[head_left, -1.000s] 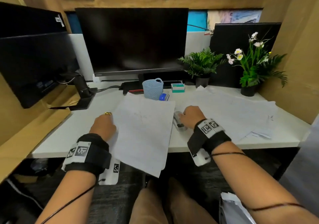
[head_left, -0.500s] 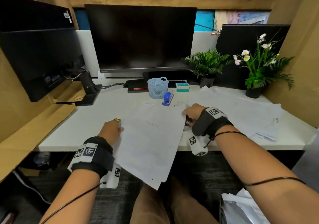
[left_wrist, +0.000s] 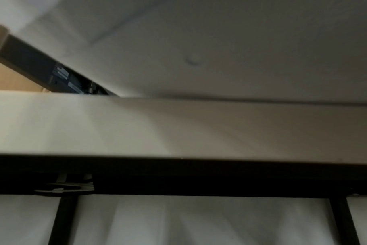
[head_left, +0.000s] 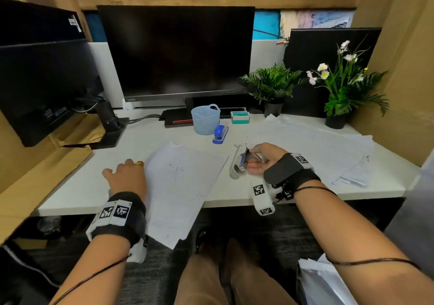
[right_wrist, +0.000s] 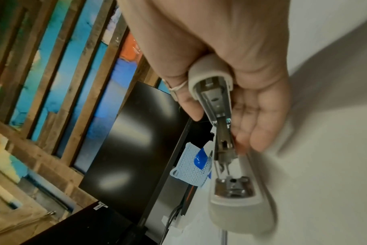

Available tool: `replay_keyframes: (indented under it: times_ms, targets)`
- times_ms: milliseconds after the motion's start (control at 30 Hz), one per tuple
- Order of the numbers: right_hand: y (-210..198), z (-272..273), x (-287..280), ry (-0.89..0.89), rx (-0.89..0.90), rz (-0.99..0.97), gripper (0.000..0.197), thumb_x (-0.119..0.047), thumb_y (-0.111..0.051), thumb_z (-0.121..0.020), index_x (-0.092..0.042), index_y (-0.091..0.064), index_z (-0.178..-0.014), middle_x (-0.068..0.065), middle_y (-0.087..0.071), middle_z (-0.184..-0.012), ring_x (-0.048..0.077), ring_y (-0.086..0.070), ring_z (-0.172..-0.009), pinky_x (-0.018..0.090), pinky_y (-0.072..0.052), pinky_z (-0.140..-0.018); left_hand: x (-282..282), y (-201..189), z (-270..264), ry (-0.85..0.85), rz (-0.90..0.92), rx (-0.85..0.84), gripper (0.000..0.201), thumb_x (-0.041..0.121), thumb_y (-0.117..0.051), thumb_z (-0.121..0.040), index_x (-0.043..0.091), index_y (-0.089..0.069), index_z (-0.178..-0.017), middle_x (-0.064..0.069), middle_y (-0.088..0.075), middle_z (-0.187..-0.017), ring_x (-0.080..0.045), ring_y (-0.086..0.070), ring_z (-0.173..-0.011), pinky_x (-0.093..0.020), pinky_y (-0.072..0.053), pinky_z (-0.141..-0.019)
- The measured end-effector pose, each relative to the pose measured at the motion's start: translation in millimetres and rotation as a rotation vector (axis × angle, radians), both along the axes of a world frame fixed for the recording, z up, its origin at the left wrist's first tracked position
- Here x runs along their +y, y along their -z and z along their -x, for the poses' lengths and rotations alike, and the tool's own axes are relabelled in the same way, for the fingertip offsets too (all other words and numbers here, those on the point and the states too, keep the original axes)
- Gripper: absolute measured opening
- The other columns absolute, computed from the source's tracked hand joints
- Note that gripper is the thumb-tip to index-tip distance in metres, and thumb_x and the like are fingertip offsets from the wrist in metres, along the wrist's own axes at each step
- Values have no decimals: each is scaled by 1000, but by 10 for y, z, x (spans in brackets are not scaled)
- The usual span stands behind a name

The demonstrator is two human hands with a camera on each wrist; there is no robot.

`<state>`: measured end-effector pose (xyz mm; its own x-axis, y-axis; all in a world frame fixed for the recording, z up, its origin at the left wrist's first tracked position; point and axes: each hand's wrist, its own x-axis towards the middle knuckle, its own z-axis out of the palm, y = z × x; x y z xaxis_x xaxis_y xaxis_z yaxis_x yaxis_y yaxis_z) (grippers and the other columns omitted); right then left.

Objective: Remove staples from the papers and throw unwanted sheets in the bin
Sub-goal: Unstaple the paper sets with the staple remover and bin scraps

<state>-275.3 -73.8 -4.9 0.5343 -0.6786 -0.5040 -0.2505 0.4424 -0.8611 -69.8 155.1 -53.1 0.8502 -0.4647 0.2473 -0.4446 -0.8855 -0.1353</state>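
Right hand curled around a white and metal stapler, swung wide open, just above the white table. Left hand flat, fingers straight, pressing on the table at the left edge of the white stapled paper sheets; near end of those sheets hanging over the table edge. More loose white papers spread at right. Small blue stapler beside a light blue plastic basket.

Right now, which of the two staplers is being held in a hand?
The grey stapler, swung open in the right hand; the blue stapler lies untouched beside the basket.
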Motion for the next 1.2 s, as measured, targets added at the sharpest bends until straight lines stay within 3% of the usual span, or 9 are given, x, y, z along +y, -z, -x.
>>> replay_keyframes:
  times_ms: [200,300,500,567,633,833,1000,1100,1200]
  targets:
    - [-50,94,-58,25,-68,125,21,-1,-43,-94,-7,-53,-77,11,-53,-77,25,-54,-68,44,-50,-67,-52,-55,12,71,-10,-27,62,0,-56,-77,30,-44,-130,0,-46,-124,-20,-46,-118,-43,-25,-104]
    - [-143,126,-25,19,-139,161,16,0,-47,-93,-9,-57,-85,13,-56,-87,25,-55,-75,39,-51,-68,-141,-57,92,219,31,10,51,0,-53,-83,27,-50,-126,-1,-52,-116,-21,-52,-111,-38,-34,-96]
    - [-221,113,220,121,-486,-213,6,-7,-54,-92,-9,-56,-86,9,-53,-85,17,-50,-70,27,-43,-65,-397,-100,365,432,261,147,46,4,-37,-95,33,-51,-128,-1,-66,-109,-24,-58,-105,-33,-29,-89]
    - [-199,80,286,119,-552,-298,4,-8,-54,-92,-9,-57,-94,12,-60,-103,17,-55,-76,27,-43,-62,-446,-146,457,473,278,176,41,10,-36,-98,32,-52,-128,0,-65,-114,-24,-57,-109,-33,-28,-92]
    - [-145,30,339,119,-602,-337,14,-14,-53,-93,-11,-58,-106,20,-56,-128,22,-62,-98,27,-46,-59,-473,-188,520,520,290,186,40,13,-36,-99,32,-51,-130,3,-63,-121,-23,-55,-112,-32,-27,-95]
    - [-7,-23,413,152,-732,-432,44,-42,-48,-94,-17,-52,-130,14,-58,-125,24,-57,-100,38,-47,-76,-466,-348,669,622,248,48,42,15,-37,-97,29,-47,-135,1,-64,-117,-21,-59,-105,-29,-28,-97]
    - [-33,-41,494,24,-840,-262,50,-17,-54,-86,-18,-43,-135,14,-54,-129,35,-51,-118,57,-43,-90,-441,-447,726,617,347,74,37,34,-45,-97,26,-52,-131,3,-63,-122,-18,-58,-108,-30,-28,-99]
    - [-129,-97,587,62,-793,-48,17,6,-50,-86,-7,-55,-95,7,-64,-86,25,-57,-94,46,-46,-89,-437,-514,781,622,395,140,41,45,-56,-89,23,-59,-124,3,-65,-119,-18,-58,-109,-30,-31,-102]
    - [-226,-177,647,153,-665,182,18,-11,-58,-85,-12,-56,-103,9,-63,-99,25,-59,-100,47,-46,-96,-447,-573,853,608,462,248,41,43,-66,-82,17,-66,-114,-1,-68,-110,-20,-59,-106,-29,-38,-99]
